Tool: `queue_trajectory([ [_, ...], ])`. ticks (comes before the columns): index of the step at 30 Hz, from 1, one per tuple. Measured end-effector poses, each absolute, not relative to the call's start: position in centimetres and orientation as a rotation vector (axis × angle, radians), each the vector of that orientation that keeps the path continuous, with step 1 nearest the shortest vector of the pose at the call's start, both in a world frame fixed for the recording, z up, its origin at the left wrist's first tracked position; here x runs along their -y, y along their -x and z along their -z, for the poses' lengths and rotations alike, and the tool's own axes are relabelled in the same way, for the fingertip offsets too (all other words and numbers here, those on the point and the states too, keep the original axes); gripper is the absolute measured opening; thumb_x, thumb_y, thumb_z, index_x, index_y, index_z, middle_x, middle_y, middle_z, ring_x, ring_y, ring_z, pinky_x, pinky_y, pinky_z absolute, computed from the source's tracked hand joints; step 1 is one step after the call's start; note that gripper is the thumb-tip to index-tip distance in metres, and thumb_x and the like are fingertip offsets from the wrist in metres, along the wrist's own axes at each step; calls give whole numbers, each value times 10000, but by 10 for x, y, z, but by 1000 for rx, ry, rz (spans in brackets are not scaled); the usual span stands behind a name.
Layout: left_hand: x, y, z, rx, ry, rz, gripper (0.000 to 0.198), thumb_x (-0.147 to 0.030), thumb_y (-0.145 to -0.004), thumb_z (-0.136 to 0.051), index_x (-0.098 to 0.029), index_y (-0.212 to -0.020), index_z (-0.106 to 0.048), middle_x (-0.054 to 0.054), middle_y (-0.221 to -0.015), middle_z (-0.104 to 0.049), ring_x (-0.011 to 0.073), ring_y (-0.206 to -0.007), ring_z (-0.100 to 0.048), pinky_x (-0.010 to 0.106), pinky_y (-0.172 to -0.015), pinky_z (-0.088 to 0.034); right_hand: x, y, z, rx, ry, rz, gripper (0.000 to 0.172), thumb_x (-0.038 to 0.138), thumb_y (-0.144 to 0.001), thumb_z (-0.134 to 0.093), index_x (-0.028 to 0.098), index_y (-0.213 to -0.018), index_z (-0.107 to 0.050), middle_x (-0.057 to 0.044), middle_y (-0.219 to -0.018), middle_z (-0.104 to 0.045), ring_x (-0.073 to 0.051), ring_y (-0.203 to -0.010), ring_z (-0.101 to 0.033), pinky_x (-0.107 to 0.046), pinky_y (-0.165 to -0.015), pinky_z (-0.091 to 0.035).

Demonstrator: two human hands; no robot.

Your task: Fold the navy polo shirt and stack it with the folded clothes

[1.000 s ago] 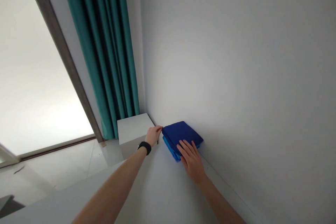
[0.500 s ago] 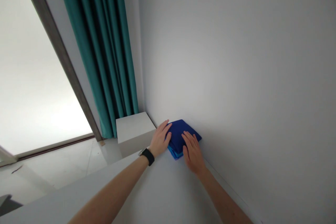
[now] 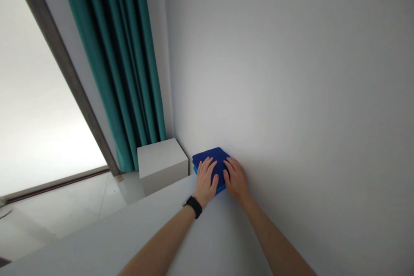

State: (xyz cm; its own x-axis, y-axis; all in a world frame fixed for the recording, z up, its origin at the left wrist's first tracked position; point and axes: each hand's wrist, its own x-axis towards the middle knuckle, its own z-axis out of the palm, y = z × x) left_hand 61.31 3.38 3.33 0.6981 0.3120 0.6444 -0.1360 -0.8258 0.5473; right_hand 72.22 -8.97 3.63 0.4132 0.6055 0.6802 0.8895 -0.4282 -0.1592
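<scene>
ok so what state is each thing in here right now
stack of blue cloths, folded, lying on the white tabletop against the wall
left hand, open, palm flat on the stack
right hand, open, palm flat on the stack
black watch, strapped on the left wrist
teal curtain, hanging gathered in folds beside the window
white box, standing by the curtain

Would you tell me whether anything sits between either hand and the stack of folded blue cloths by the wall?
Nothing visible does. The left hand and the right hand both lie flat directly on top of the folded blue cloths, which sit on the white surface beside the wall.
</scene>
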Motion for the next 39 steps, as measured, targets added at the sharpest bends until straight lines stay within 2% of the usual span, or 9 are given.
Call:
queue_trajectory([
  [2, -33, -609, -29, -186, -2311, -1031, 420, -279, -965, -357, -199, -1359, -478, 106, -1444, -446, 245, -1415, -283, 529, -1181, -131, 89, -724, -36, 1255, 2175, 729, 428, 275, -974, -318, 103, -1279, -563, -157, -1351, -547, -237, -1291, -453, -434, -1089, -366],
  [4, -30, -605, -23, -288, -2217, -1067, 429, -299, -983, -327, -192, -1383, -440, 118, -1471, -391, 243, -1425, -259, 523, -1181, -149, 87, -725, -40, 1266, 2196, 718, 427, 279, -972, -319, 105, -1268, -573, -158, -1360, -540, -248, -1285, -459, -444, -1082, -372],
  [7, -24, -602, -15, -445, -2012, -1072, 501, -333, -1008, -269, -174, -1483, -264, 140, -1562, -208, 234, -1459, -165, 498, -1189, -153, 82, -727, -51, 1338, 2228, 694, 432, 316, -967, -345, 127, -1282, -573, -153, -1373, -536, -261, -1290, -461, -470, -1108, -333],
  [10, -18, -603, -11, -493, -1912, -972, 576, -381, -1015, -229, -162, -1532, -101, 133, -1608, -65, 216, -1482, -52, 459, -1204, -99, 74, -730, -58, 1392, 2269, 651, 458, 378, -970, -357, 141, -1302, -565, -161, -1381, -532, -268, -1293, -470, -471, -1108, -333],
  [15, -15, -609, -6, -488, -1894, -879, 644, -445, -1010, -224, -157, -1544, -10, 101, -1621, 33, 194, -1481, 39, 414, -1205, -37, 66, -740, -51, 1363, 2307, 593, 488, 434, -977, -341, 143, -1286, -582, -168, -1347, -564, -262, -1247, -527, -420, -1024, -430],
  [19, -17, -606, -2, -482, -1905, -868, 640, -442, -1008, -238, -160, -1545, -35, 102, -1621, 17, 199, -1481, 15, 415, -1205, -54, 66, -741, -50, 1342, 2297, 604, 490, 431, -980, -329, 153, -1306, -568, -161, -1335, -578, -261, -1228, -545, -429, -1016, -433],
  [23, -18, -593, -3, -428, -1978, -911, 627, -425, -1009, -254, -141, -1543, -86, 128, -1616, -44, 227, -1483, -35, 462, -1203, -92, 72, -720, -56, 1346, 2262, 673, 465, 362, -983, -322, 137, -1308, -567, -160, -1381, -537, -279, -1302, -468, -489, -1096, -346],
  [28, -15, -569, 3, -354, -2084, -950, 600, -370, -999, -310, -181, -1541, -136, 116, -1608, -123, 233, -1475, -122, 475, -1198, -150, 88, -673, -47, 1382, 2169, 737, 451, 260, -971, -328, 144, -1372, -501, -131, -1432, -489, -249, -1355, -401, -509, -1141, -295],
  [39, -8, -502, 13, -406, -2248, -945, 580, -290, -962, -385, -173, -1513, -246, 147, -1549, -287, 267, -1434, -253, 503, -1160, -252, 99, -612, -26, 1421, 2011, 730, 502, 152, -923, -364, 164, -1423, -394, -139, -1446, -461, -248, -1387, -352, -543, -1142, -289],
])
